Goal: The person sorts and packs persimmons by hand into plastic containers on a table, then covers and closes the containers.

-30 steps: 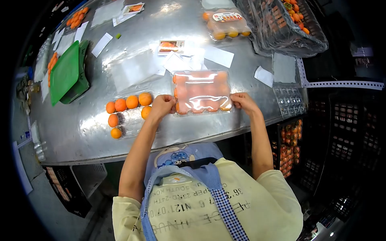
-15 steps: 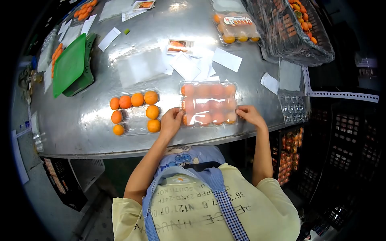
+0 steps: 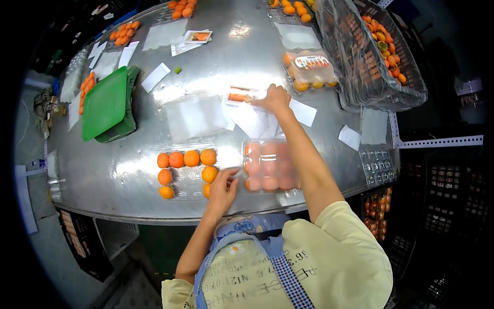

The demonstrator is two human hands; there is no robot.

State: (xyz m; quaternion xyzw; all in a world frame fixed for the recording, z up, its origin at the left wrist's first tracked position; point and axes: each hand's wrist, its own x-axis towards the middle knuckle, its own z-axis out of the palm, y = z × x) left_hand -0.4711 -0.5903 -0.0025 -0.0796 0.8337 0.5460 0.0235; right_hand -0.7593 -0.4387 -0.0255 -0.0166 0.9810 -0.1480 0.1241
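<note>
A closed clear box of orange fruit (image 3: 268, 167) lies near the table's front edge, partly behind my right forearm. My right hand (image 3: 274, 99) reaches past it to the picture labels (image 3: 241, 95) and white papers (image 3: 250, 121); its fingers are bent down at the label's right end, and what they grip is hidden. Between the closed box and an open clear tray (image 3: 187, 180) is my left hand (image 3: 224, 189), fingers apart and holding nothing. Orange fruits (image 3: 191, 157) fill the tray's back row and parts of both sides.
A green tray (image 3: 105, 105) stands at the left. At the back right are a labelled box of fruit (image 3: 311, 67) and a plastic-lined crate (image 3: 370, 62). Clear empty trays (image 3: 378, 166) lie at the right edge, and a translucent sheet (image 3: 194, 118) lies mid-table.
Both hands have let go of the closed box's sides. My right hand has moved forward to the labels, and my left hand has come away, its fingers opened. The view has shifted.
</note>
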